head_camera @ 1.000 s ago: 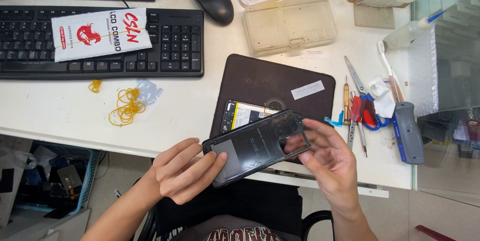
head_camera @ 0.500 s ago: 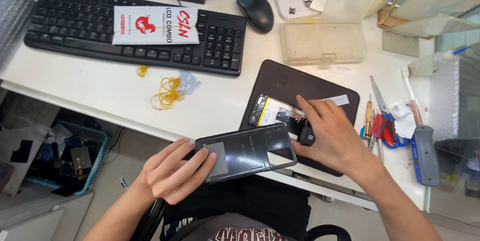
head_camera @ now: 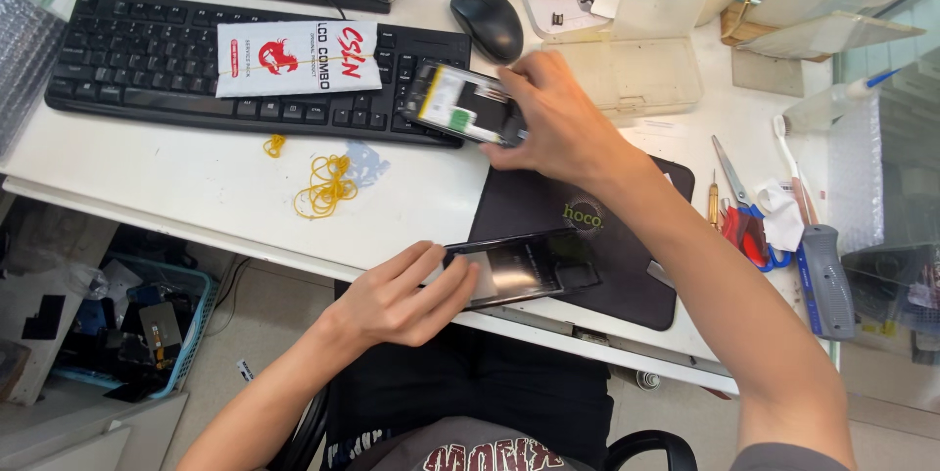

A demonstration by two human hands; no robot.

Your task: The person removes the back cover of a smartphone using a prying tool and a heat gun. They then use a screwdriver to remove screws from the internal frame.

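Mid phone teardown here: right hand (head_camera: 553, 118) grips the opened phone body (head_camera: 465, 104) over the keyboard (head_camera: 147, 60), left hand (head_camera: 401, 295) pins the dark back cover (head_camera: 524, 270) on the counter (head_camera: 196, 187). Next move probably needs somewhere safe to park that body.

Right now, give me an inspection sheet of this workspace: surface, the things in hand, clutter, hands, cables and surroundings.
Surface: white desk with a dark rectangular work mat.
Job's things: opened phone body with its insides showing, held above the black keyboard; dark phone back cover at the desk's front edge.
Clutter: yellow rubber bands, red-handled scissors, grey-handled tool, clear plastic box.
Hands: left hand holds the cover; right hand grips the phone body.
Cables: black mouse cord.
Surroundings: blue parts basket on the floor.
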